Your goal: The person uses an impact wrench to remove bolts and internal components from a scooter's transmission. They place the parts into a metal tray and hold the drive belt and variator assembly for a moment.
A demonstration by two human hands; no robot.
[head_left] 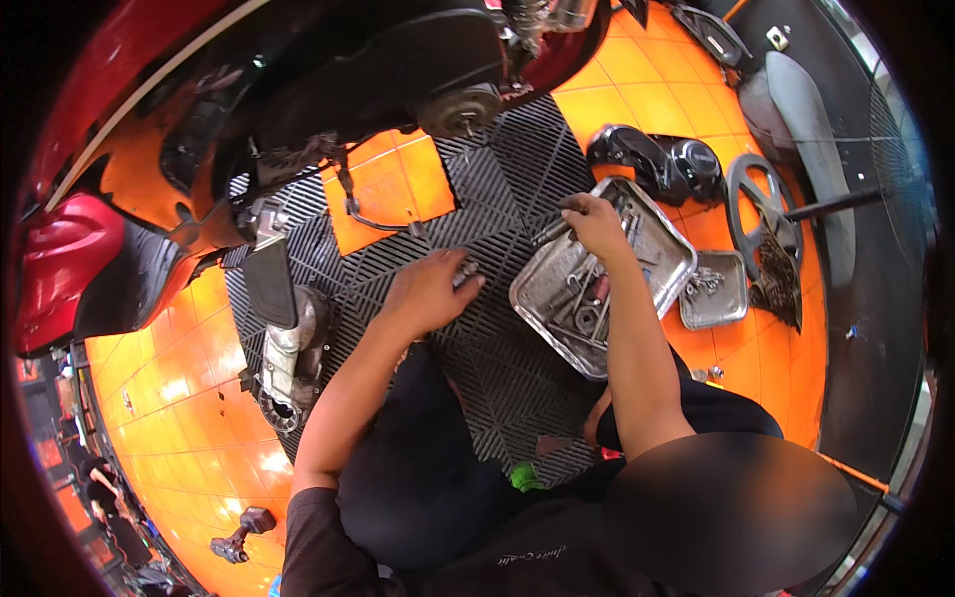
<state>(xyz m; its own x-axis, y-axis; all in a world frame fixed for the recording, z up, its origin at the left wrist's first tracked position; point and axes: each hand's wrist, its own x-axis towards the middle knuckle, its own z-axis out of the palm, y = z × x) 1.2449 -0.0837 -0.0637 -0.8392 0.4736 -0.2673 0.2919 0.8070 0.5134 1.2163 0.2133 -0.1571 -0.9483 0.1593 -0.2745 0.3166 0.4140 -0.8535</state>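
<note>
"Two bare hands are showing in the head view, yes? What is the left one doing?"

"The left hand [428, 291] is hovering over the black ribbed mat [507, 164], its fingers curling together and clamping on a small metal piece [465, 269] at the thumb side."

"And the right?"

"The right hand [598, 229] is reaching over the metal tray [674, 254], thumb and forefinger coming close together at the upper left rim. A dark rod-shaped tool [550, 234] is lying just beside those fingertips; I cannot tell whether they are clamping on it."

"What is the tray holding?"

"Loose tools, among them a red-handled tool [600, 290] and a ring-shaped metal part [587, 319], both lying near the forearm. The tray itself is resting in front of the person, to the right of the left hand."

"What is sitting around it?"

"A smaller tray [718, 317] of little metal parts is standing just beside it on the right, and a glossy black cover [649, 156] is lying beyond its far edge. Over on the left, a metal casing [291, 356] is resting near the left forearm, while a cordless power tool [242, 535] is lying well apart on the orange tiles [184, 428]."
</note>
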